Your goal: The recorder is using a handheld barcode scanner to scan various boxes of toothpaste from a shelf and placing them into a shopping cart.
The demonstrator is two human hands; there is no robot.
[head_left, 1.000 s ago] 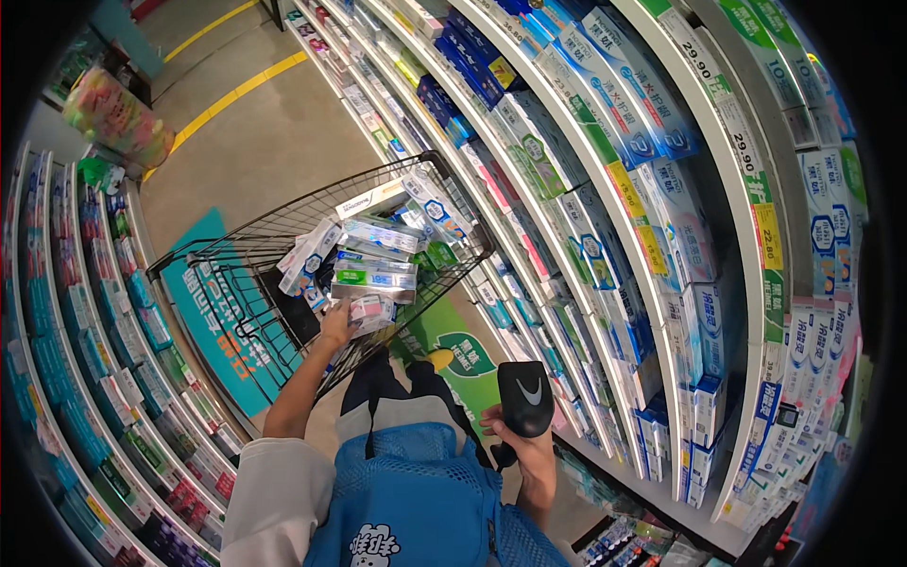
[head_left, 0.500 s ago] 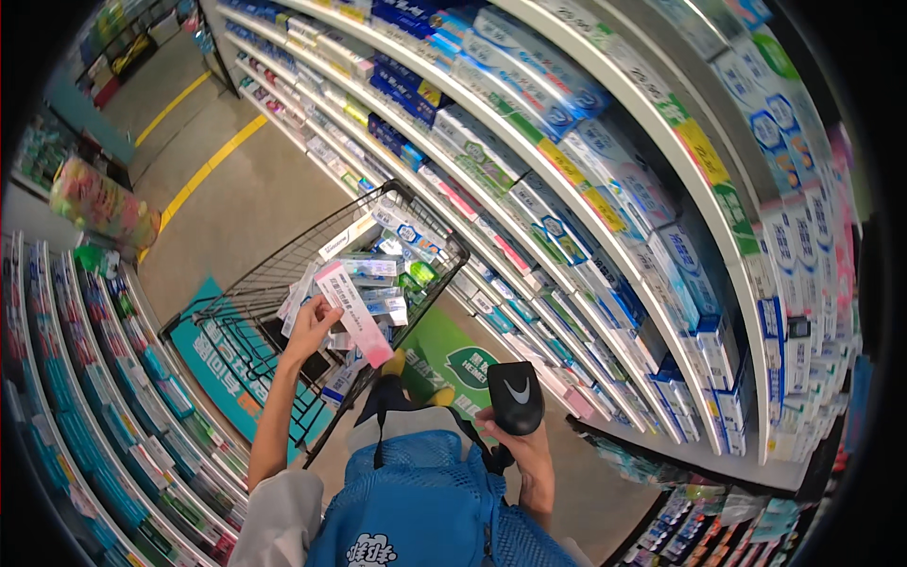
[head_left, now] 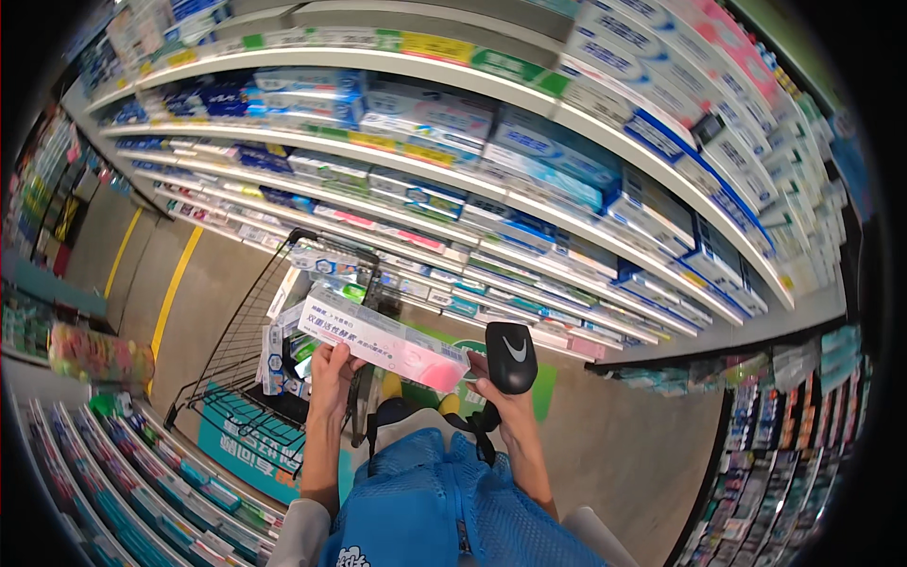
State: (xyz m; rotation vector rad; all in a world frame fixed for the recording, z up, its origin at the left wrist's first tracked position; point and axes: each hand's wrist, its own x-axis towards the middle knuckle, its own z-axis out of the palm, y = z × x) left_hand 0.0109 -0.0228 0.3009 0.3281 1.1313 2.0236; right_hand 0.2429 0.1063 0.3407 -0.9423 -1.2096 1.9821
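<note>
A: Held in the left hand (head_left: 331, 364)?

B: Long, flat-sided white cardboard box (head_left: 383, 338) with a pink right end, smooth and slightly glossy, printed along its face. Gripped near its left end, fingers curled around the lower edge, thumb on the front. Lying almost level, tilted slightly down to the right, in front of the chest and just above the near corner of the black wire shopping cart (head_left: 236, 350).

A: And the right hand (head_left: 505, 406)?

B: Wrapped around the handle of a black plastic handheld scanner (head_left: 511, 356), rounded and shiny, with a white curved mark on its head. Scanner head just beside the pink end of the box, close to touching; whether in contact, cannot tell. Hands a little apart, each clamped on its own thing.

A: In the cart?

B: Thin metal wire mesh, open grid, dark handle bar at the far end. Loaded with more long cardboard boxes (head_left: 283, 345), white, blue and green, stacked loosely at angles.

A: Around it all?

B: White curved metal shelves (head_left: 586, 123) to the front and right, rows of tightly packed rectangular cartons, mostly blue, white and teal, some pink higher up. Coloured price strips along shelf edges. Smooth grey-brown floor (head_left: 614, 444) with a yellow painted line (head_left: 175, 283) at left and a teal floor sticker (head_left: 250, 444) under the cart. Blue mesh fabric vest (head_left: 444, 515) at the lower edge, coarse open weave, white sleeves either side.
</note>
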